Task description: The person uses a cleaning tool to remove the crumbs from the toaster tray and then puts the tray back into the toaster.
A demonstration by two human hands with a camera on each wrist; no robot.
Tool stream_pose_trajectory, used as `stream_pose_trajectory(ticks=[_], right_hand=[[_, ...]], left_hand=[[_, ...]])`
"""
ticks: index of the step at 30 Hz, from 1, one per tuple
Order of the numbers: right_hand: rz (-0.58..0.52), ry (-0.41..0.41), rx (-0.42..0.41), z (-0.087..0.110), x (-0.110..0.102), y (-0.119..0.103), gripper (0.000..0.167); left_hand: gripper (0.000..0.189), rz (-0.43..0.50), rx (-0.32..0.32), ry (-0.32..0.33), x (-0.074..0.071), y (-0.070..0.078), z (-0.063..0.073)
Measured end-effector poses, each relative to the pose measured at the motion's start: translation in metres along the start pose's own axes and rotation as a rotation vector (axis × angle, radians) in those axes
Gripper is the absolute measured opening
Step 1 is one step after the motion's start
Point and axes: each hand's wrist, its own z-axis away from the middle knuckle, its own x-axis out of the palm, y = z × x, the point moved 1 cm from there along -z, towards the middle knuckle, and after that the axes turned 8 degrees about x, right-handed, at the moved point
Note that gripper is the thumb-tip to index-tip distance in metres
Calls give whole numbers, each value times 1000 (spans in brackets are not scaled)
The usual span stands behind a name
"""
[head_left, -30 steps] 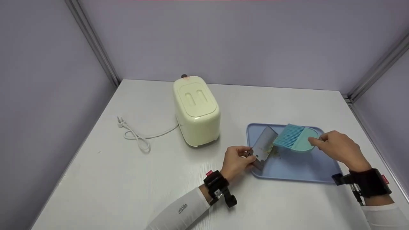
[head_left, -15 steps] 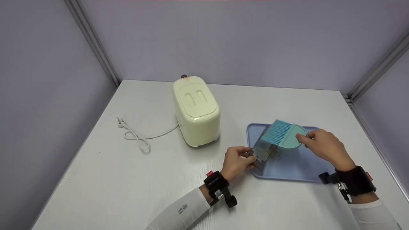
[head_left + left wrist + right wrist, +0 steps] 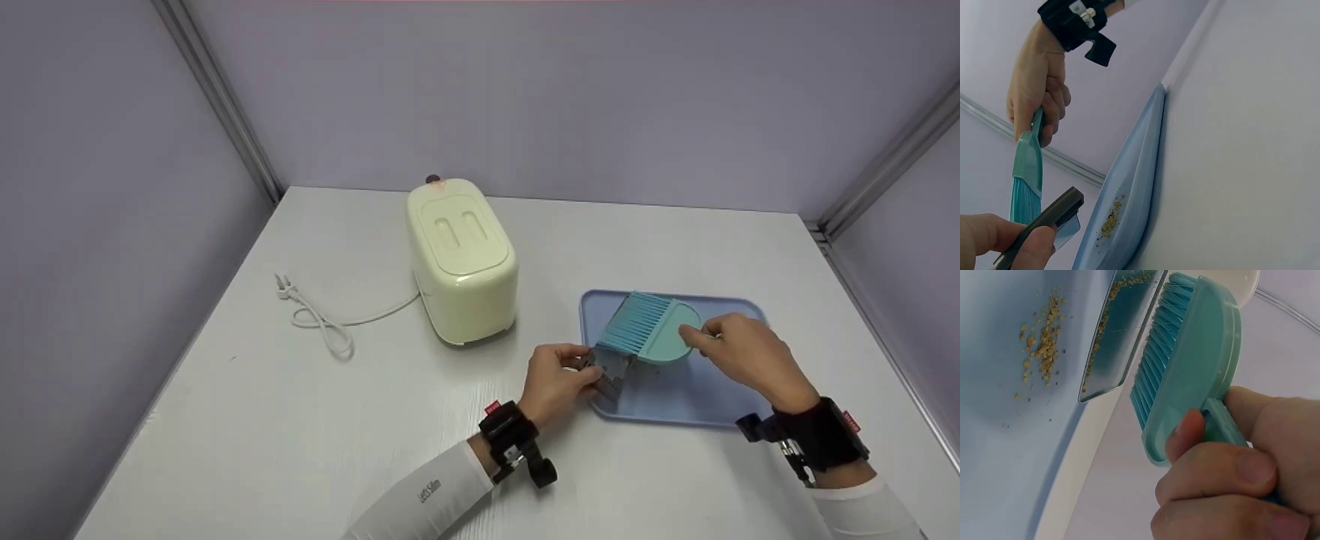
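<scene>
My left hand (image 3: 551, 379) pinches the end of a shallow grey metal crumb tray (image 3: 611, 371) between thumb and fingers; its dark edge strip (image 3: 1041, 222) shows in the left wrist view. The crumb tray is tilted above the left part of a blue serving tray (image 3: 697, 401). My right hand (image 3: 746, 356) grips the handle of a turquoise brush (image 3: 1199, 365). In the head view its bristles (image 3: 634, 322) overlap the crumb tray and hide its far part. Crumbs line one edge of the crumb tray in the right wrist view, and a small pile of crumbs (image 3: 1044, 349) lies on the blue tray.
A cream toaster (image 3: 465, 247) with a lid on top stands left of the blue tray. Its white cord (image 3: 375, 316) runs left to a looped section and a plug (image 3: 283, 286). Grey partition walls (image 3: 600, 97) border the white table at the back and sides.
My right hand has moved left with the brush, bringing the bristles from the crumb tray's right edge to over it. The left hand and crumb tray have stayed nearly still.
</scene>
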Motion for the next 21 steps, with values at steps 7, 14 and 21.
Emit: stream_pose_trajectory(ticks=[7, 14, 21], right_hand=[[-7, 7, -15, 4, 6, -2, 51], [20, 17, -30, 9, 9, -3, 47], [77, 28, -39, 13, 5, 1, 46]], left_hand=[[33, 5, -29, 8, 0, 2, -1], [32, -3, -28, 10, 0, 2, -1], [32, -8, -20, 5, 0, 2, 0]])
